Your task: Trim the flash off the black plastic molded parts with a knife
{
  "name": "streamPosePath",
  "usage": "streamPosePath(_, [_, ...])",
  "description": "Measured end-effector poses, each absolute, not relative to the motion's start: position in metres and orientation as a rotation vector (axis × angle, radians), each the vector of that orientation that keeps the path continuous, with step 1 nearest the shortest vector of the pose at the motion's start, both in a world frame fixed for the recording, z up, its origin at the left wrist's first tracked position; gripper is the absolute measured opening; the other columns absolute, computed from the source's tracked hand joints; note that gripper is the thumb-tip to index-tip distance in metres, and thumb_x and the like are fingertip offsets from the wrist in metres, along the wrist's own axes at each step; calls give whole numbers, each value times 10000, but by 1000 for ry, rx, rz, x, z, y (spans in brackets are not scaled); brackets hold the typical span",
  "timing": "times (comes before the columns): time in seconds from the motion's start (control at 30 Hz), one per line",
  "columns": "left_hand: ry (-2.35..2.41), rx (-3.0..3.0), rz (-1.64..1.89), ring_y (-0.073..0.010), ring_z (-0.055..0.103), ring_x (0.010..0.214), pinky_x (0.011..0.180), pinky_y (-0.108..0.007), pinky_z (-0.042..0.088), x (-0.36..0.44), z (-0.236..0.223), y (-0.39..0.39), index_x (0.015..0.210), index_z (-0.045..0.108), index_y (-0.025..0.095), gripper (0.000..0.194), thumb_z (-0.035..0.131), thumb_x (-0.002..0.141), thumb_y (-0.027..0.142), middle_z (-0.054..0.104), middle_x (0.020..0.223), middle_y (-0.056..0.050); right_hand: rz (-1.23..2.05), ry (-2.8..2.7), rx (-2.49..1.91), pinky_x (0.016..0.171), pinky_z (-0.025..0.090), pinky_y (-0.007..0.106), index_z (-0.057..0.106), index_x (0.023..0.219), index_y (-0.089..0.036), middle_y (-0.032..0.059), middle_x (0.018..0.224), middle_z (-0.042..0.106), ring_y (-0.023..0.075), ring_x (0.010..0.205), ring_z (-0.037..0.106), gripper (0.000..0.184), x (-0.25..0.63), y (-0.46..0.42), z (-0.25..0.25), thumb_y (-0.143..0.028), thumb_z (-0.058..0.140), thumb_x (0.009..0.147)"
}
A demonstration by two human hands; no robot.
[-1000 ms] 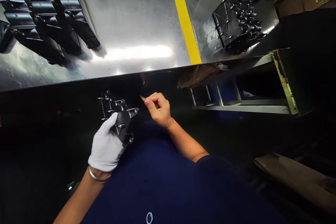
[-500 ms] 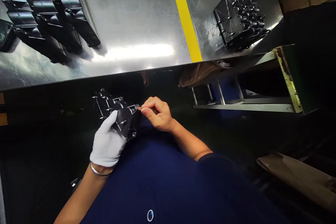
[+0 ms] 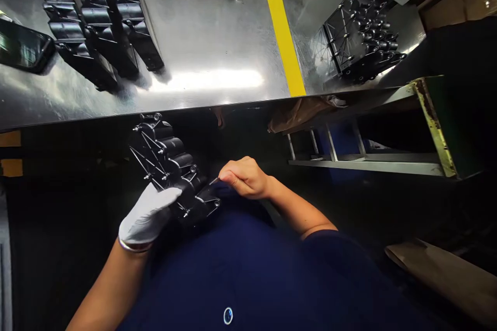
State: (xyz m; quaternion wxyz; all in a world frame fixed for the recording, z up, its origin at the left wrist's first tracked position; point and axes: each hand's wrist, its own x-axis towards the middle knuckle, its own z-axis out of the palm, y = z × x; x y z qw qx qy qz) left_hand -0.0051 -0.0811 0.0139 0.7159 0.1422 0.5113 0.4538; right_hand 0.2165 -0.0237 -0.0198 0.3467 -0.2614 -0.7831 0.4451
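Observation:
My left hand (image 3: 149,212), in a white glove, grips a black moulded part (image 3: 173,158) by its lower end, with the thumb over its face. The part has ribs, rounded cylinder-like humps and small lugs with holes; it is held tilted in front of my body, below the table edge. My bare right hand (image 3: 246,177) is closed around a thin, pointed metal tool (image 3: 214,181), most of which the fingers hide. The tool's tip is close to the right side of the part; whether it touches I cannot tell.
Three rows of similar black parts (image 3: 97,20) stand on the metal table (image 3: 202,26), beside a phone-like dark object (image 3: 25,46). Right of the yellow stripe (image 3: 281,26) sits another stack of black parts (image 3: 361,36). A metal frame (image 3: 368,165) and brown paper (image 3: 438,269) are at the right.
The part has turned and been raised in my left hand, so more of its ribs and humps show. My right hand has moved slightly right and down, its fingers more curled. The view has shifted.

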Motion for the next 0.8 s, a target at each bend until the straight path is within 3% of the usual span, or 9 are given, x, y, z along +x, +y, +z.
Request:
streamPosePath(0.2, [1178, 382, 980, -385, 686, 1094, 827, -374, 621, -9, 13, -76, 1084, 744, 219, 533, 876, 568, 212, 773, 1046, -86, 921, -2347, -487, 503, 288, 242, 551, 683, -174, -27, 581, 466, 92, 533, 442, 589, 215, -23, -9, -712, 486, 914])
streamPosePath(0.4, [1122, 327, 1000, -351, 664, 1154, 949, -397, 584, -3, 10, -80, 1140, 740, 236, 552, 903, 626, 356, 768, 1111, -57, 777, -2294, -404, 507, 230, 243, 443, 584, -181, -44, 560, 362, 81, 517, 351, 591, 213, -15, -9, -626, 453, 972])
streamPosePath(0.57, [1138, 132, 991, -261, 725, 1006, 864, -312, 618, 5, 4, -82, 1048, 767, 203, 413, 885, 672, 327, 786, 1018, -43, 588, -2306, -546, 539, 269, 237, 514, 656, -174, -26, 606, 426, 96, 558, 389, 541, 213, -11, -11, -601, 462, 984])
streamPosePath(0.73, [1138, -129, 993, -169, 743, 789, 754, -228, 632, 14, 5, -79, 866, 770, 157, 70, 732, 809, 173, 789, 904, -43, 518, -2410, -572, 540, 246, 252, 497, 615, -180, -25, 592, 393, 102, 551, 371, 579, 215, -6, -13, -597, 408, 1006])
streamPosePath(0.8, [1157, -210, 972, -167, 748, 783, 756, -238, 637, 18, 8, -76, 891, 766, 143, 152, 614, 885, 130, 790, 908, -58, 509, -2341, -607, 547, 277, 237, 527, 649, -173, -21, 608, 436, 98, 565, 403, 567, 216, -4, -12, -627, 443, 979])
